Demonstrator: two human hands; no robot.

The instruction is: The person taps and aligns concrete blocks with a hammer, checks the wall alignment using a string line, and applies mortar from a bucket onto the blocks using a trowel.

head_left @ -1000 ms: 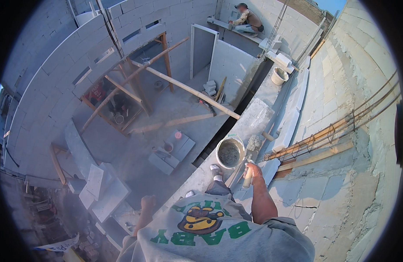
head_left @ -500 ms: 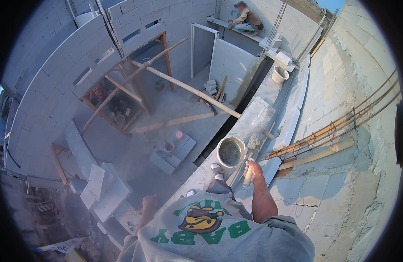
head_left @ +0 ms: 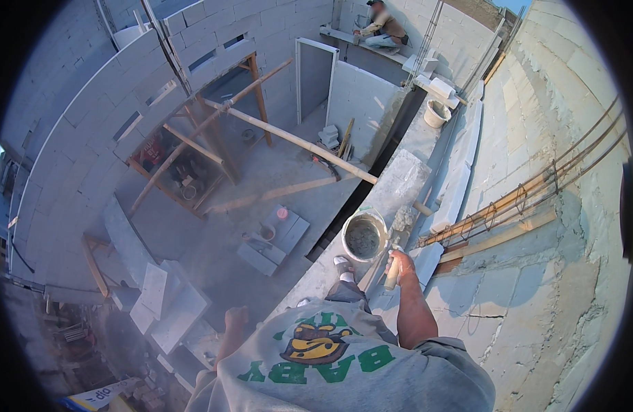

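In my right hand [head_left: 400,266] is the pale handle of a trowel [head_left: 396,248], with the fingers wrapped round it. Grey mortar [head_left: 403,220] shows at the trowel's far end; how much of the blade lies under it I cannot tell. Just left of the trowel, a pale bucket [head_left: 364,235] stands on the wall ledge, with wet grey mortar inside. My left hand [head_left: 236,317] hangs away from it, out past the ledge's left side, with curled fingers and nothing visible in them. One sandalled foot [head_left: 343,265] is near the bucket.
The ledge [head_left: 403,180] drops off on its left to a floor far below. A bamboo pole [head_left: 296,141] reaches the ledge. Steel bars [head_left: 522,199] and planks lie to the right. Farther along are another bucket [head_left: 437,114] and a crouching person [head_left: 382,27].
The mortar at the trowel's end has changed from a raised lump to a lower, spread shape. My right hand has shifted slightly right. The view has tilted a little.
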